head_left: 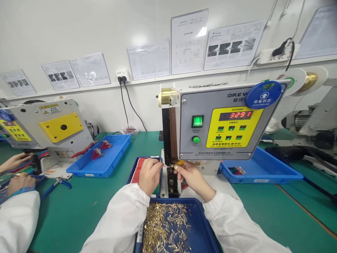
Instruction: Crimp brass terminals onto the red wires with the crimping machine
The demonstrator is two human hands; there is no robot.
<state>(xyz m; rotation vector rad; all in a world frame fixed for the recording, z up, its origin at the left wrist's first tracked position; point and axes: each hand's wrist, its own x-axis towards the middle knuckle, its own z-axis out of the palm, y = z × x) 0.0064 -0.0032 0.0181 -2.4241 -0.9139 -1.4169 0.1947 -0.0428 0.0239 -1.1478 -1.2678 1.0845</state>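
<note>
My left hand [150,175] is closed in a pinch on a thin red wire [165,165], whose end points at the crimping head of the machine [171,170]. On the other side of that head, my right hand [191,176] pinches thumb against fingers. What it holds is too small to make out. A yellow cover [180,162] shows at one of its fingertips. Behind my left hand lies a blue tray of red wires [140,168], partly hidden. Below both hands, a dark blue tray [198,225] holds many loose brass-coloured terminals [163,225].
The crimping machine [200,140] with a red number display stands directly ahead. Blue trays with wire bundles sit at left [118,154] and right [276,168]. A co-worker's hands [22,182] work at another machine [52,123], near blue-handled pliers [56,185].
</note>
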